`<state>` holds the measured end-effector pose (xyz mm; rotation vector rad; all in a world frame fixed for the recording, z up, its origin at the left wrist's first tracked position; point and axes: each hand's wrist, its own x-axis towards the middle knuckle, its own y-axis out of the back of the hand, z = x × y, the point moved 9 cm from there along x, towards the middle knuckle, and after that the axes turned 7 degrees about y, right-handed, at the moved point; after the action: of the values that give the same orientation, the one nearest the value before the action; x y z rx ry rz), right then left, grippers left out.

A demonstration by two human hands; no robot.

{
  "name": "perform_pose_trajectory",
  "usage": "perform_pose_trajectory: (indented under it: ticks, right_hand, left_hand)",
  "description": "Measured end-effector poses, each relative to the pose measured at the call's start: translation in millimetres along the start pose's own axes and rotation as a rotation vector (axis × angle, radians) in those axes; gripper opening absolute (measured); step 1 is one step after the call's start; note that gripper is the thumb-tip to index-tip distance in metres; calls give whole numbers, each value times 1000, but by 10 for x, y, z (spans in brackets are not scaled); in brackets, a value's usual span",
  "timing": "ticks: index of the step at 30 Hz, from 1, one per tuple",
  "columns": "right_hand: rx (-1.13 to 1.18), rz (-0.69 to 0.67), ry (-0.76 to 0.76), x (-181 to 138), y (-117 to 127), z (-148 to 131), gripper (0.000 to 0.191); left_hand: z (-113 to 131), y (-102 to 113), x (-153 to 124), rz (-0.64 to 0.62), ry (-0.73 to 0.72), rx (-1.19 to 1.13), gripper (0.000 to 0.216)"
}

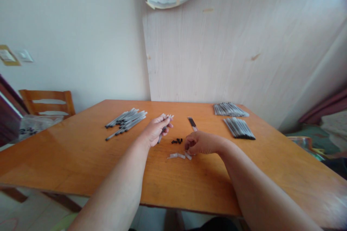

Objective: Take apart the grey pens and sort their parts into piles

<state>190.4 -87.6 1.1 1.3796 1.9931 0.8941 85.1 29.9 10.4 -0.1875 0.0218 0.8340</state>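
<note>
Orange-brown wood first: a slatted chair stands past the far left end of the glossy orange-brown wooden tabletop, with a clear plastic bag full of small dark bits just in front of its backrest. Next along, a loose, messy pile of slim grey see-through pen barrels with black ends lies on the tabletop, all pointing roughly the same slanted way.

Right of that, the left hand is raised a bit and curled closed around some slim grey-and-whitish sticks; pale tips poke out past the fingers at the top and a grey end shows underneath. Pretty blurry there, so I can't say how many.

Between the hands sits a little cluster of stubby black plastic caps, and nearer the edge a short row of small clear plastic pieces. The right hand is low over the right end of that row, fingers bent downward; can't tell if it's actually pinching one. Poking out behind it are some thin black refills with pale ends.

Over on the right, two neat side-by-side batches of grey barrels: one farther back, one nearer with black ends facing this way.
</note>
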Motion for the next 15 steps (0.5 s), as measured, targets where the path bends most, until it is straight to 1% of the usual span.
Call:
perform_pose_trajectory:
  ticks: [2, 4, 8, 11, 13, 15]
  right_hand:
    - [27, -4, 0, -8, -4, 1, 16]
    - [58, 25, -5, -10, 18, 10, 14]
    - [40, 206, -52, 3, 175, 34, 15]
    - [5, 332, -50, 35, 268, -21, 13]
    - [15, 402, -36, 55, 297, -74, 13]
    - [34, 444, -14, 74, 290, -133, 15]
  left_hand:
    - [0, 8, 7, -4, 0, -40, 29]
    - [0, 20, 13, -3, 3, -89, 26]
    - [19, 37, 3, 20, 3, -200, 18]
    - [56, 18, -23, 28, -18, -281, 14]
    - [75, -6, -40, 26, -29, -323, 13]
    - [80, -32, -53, 23, -29, -357, 13]
